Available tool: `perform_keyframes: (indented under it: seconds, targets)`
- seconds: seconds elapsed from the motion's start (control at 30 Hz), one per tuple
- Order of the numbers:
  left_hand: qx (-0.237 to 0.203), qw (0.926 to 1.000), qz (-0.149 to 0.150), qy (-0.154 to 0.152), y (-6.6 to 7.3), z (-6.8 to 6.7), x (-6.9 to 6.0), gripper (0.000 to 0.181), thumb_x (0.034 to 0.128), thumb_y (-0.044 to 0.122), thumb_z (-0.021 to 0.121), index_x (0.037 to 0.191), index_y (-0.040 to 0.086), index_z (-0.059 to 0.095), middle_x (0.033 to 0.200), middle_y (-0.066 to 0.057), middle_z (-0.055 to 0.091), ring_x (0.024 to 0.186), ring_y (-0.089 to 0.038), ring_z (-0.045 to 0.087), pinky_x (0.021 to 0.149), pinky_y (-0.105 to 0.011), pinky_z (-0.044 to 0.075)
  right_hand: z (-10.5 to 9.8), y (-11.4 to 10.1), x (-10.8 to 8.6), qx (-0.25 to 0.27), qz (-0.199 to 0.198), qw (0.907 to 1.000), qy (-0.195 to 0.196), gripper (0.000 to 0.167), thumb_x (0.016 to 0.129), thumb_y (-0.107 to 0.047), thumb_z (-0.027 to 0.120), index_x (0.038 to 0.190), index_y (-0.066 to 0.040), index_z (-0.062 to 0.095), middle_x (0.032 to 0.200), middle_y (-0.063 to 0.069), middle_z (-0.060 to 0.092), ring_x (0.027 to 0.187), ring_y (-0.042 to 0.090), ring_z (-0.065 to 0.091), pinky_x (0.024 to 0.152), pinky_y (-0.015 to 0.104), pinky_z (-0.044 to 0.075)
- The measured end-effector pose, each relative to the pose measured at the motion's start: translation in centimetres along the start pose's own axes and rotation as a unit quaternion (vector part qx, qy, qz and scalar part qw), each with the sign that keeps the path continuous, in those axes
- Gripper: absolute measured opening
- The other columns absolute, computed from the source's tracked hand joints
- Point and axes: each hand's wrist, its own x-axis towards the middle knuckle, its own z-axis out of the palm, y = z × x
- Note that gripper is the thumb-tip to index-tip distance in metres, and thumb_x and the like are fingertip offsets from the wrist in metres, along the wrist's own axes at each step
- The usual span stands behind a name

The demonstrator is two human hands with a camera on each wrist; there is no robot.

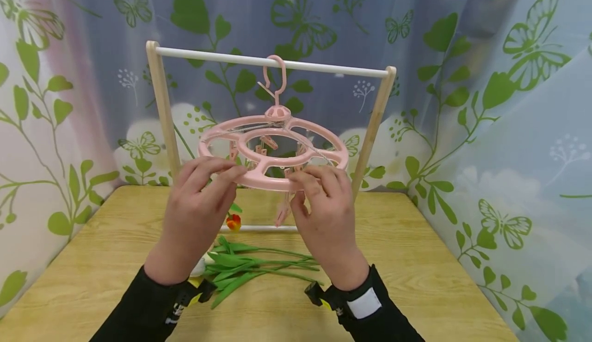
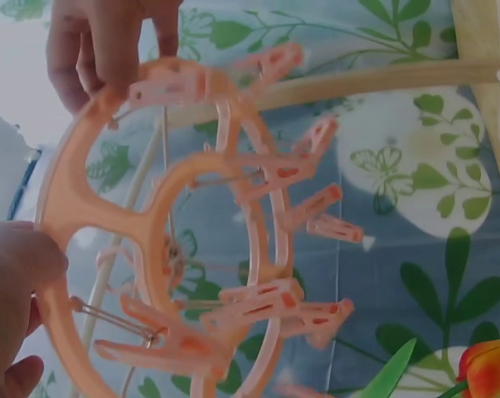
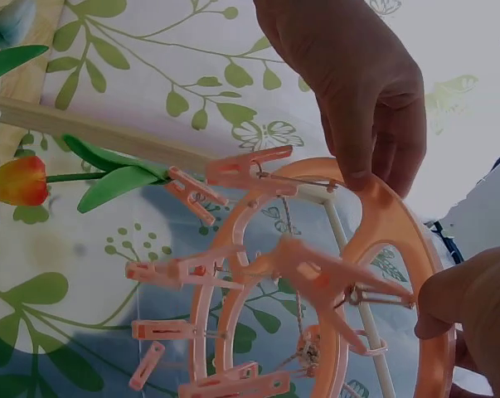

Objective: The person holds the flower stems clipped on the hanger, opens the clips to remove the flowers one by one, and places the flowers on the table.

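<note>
A round pink clothespin hanger hangs by its hook from a white rod. My left hand pinches the front left of its outer rim, and my right hand pinches the rim at the front right. Several pink clothespins dangle beneath the ring; one clothespin hangs beside my right fingers. An orange-red tulip hangs head-down below the ring's left side, its leaves near a clothespin. Whether that clothespin grips the stem I cannot tell.
The white rod spans a wooden stand on the wooden table. Several green-stemmed flowers lie between my forearms, their pale heads partly hidden by my left wrist. A patterned curtain surrounds the table's back and sides.
</note>
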Motion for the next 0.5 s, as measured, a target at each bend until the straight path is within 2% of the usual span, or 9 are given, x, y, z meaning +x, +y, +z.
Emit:
perform_keyframes:
  seconds: [0.3, 0.5]
  targets:
    - [0.006, 0.9991, 0.042, 0.006, 2.2, 1.2, 0.1, 0.023, 0.0916, 0.006, 0.068, 0.113, 0.007, 0.075, 0.103, -0.012, 0.070, 0.092, -0.035, 0.060, 0.086, -0.046, 0.051, 0.6, -0.8, 0.0, -0.029, -0.016, 0.9994, 0.011, 0.022, 0.083, -0.004, 0.070, 0.102, -0.012, 0.072, 0.103, 0.008, 0.067, 0.095, 0.030, 0.060, 0.086, 0.047, 0.047]
    - [-0.003, 0.9993, 0.036, -0.006, 2.0, 1.4, -0.2, 0.027, 0.0877, 0.003, 0.070, 0.114, 0.008, 0.074, 0.103, -0.011, 0.070, 0.093, -0.034, 0.060, 0.087, -0.047, 0.049, 0.9, -0.9, -0.1, -0.030, -0.016, 0.9993, 0.018, 0.021, 0.083, -0.002, 0.070, 0.101, -0.012, 0.072, 0.104, 0.008, 0.068, 0.097, 0.031, 0.060, 0.089, 0.049, 0.046]
